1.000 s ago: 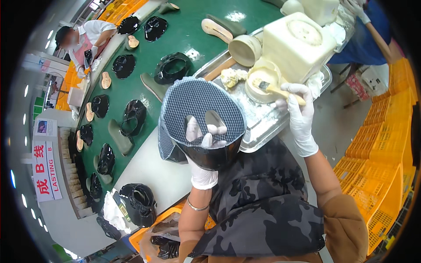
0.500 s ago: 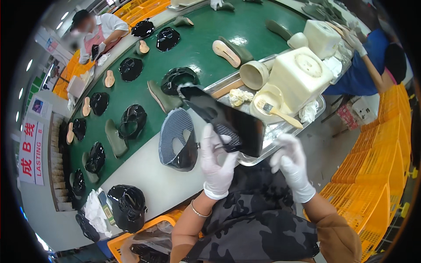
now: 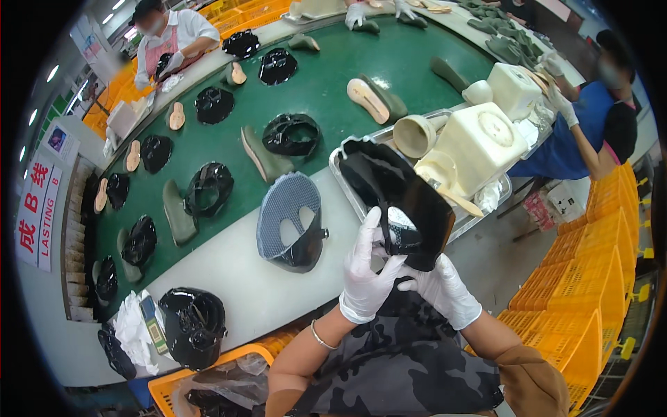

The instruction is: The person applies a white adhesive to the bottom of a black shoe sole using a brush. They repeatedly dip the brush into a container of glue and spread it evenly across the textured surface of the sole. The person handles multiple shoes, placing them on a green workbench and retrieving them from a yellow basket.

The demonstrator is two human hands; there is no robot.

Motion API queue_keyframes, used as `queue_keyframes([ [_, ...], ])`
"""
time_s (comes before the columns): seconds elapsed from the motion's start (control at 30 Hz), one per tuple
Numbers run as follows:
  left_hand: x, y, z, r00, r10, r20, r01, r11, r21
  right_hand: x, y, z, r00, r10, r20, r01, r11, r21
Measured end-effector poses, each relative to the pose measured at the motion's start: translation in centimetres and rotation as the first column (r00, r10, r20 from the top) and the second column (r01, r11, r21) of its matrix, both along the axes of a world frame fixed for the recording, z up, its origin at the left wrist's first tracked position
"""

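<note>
A glossy black patent shoe upper (image 3: 424, 194) is held up in front of me, over the near end of the metal tray. My left hand (image 3: 368, 274), in a white glove, grips its lower left edge by a strap opening. My gloved right hand (image 3: 445, 290) is closed at its lower right edge, with the fingertips partly hidden behind the upper. Left of my hands, on the white ledge, stands another black upper (image 3: 306, 247) with its grey-blue mesh lining showing.
The metal tray (image 3: 513, 186) bears a cream container (image 3: 479, 149), a beige cup (image 3: 414, 136) and a glue bowl with a wooden-handled brush (image 3: 458, 200). Green lasts (image 3: 179, 212) and black uppers lie on the green belt (image 3: 229, 149). Yellow crates (image 3: 556, 333) stand right. Co-workers work across and right.
My right hand has come in from apart to take the upper's lower edge. The upper has turned and now stands more upright. The whole view has shifted slightly.
</note>
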State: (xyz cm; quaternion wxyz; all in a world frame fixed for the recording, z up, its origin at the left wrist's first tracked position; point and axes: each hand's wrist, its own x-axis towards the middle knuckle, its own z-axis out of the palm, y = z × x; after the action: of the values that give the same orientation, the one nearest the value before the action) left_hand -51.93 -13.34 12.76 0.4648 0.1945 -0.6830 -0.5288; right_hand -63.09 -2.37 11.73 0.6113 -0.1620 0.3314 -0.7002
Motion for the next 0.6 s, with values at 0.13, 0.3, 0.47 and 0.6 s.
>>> queue_keyframes([
  [0.13, 0.1, -0.1, -0.2, 0.999, -0.006, -0.032, 0.008, 0.998, 0.059, -0.3, -0.3, 0.0, 0.999, 0.014, -0.047, -0.012, 0.999, 0.033],
  [0.3, 0.8, -0.7, -0.5, 0.999, -0.02, -0.035, 0.022, 0.997, 0.078, 0.8, -1.0, 1.3, 0.993, 0.012, -0.116, -0.01, 1.0, 0.022],
  [0.47, 1.2, -0.1, -0.2, 0.994, -0.054, -0.098, 0.07, 0.984, 0.162, 1.6, -1.3, 1.2, 0.99, 0.004, -0.14, -0.012, 0.999, -0.051],
  [0.6, 1.3, 0.2, -0.2, 0.99, -0.016, -0.144, 0.032, 0.993, 0.112, 1.6, -0.7, 1.5, 0.987, -0.001, -0.163, -0.006, 0.999, -0.042],
])
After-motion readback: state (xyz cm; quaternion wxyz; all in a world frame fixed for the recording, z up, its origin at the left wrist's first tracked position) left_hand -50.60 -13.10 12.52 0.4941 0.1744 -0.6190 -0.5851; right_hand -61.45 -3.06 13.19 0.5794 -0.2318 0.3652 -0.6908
